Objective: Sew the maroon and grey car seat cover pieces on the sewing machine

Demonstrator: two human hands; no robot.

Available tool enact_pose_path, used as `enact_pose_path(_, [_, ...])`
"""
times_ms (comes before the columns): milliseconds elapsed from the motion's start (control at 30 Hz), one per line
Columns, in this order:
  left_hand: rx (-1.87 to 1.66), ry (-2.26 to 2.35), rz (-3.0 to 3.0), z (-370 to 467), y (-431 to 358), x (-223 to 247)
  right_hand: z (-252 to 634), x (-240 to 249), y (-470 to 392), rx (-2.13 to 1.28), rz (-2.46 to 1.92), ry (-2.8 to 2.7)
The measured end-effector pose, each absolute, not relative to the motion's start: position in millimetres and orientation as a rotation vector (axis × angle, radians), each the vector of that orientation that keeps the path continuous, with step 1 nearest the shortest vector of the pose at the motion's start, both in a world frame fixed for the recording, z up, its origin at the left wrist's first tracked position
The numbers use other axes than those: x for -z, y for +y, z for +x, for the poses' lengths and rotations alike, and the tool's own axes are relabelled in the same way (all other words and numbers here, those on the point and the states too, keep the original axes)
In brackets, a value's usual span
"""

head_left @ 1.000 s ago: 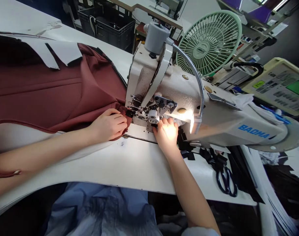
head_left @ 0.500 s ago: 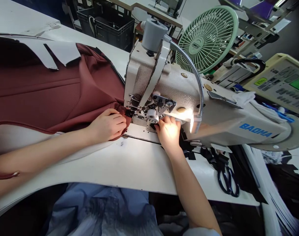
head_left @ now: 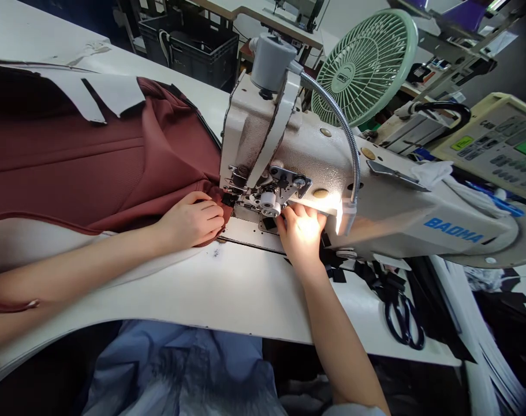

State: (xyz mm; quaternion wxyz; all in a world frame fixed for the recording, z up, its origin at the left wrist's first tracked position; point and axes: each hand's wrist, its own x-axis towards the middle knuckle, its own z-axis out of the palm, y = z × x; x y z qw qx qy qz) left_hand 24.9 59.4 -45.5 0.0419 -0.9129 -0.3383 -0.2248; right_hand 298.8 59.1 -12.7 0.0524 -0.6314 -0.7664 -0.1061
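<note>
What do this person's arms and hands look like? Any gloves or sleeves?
The left hand and right hand wear no gloves, and no watch shows. The left forearm and right forearm are bare, with a pale grey-blue sleeve on the right. A dark red strip shows at the left forearm; whether it is worn, I cannot tell.
</note>
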Motion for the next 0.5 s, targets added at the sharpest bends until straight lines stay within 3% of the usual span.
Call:
enact_pose_path(300, [0.694, -1.005, -2.688, 24.4, 60.6, 47.9, 243.2, 22.7, 31.9, 0.126, -1.541, -2.549])
enact_pose_path(500, [0.732, -1.089, -2.665, 24.1, 61.0, 49.5, 203.4, 26.0, 54.7, -0.028, -1.628, -2.609])
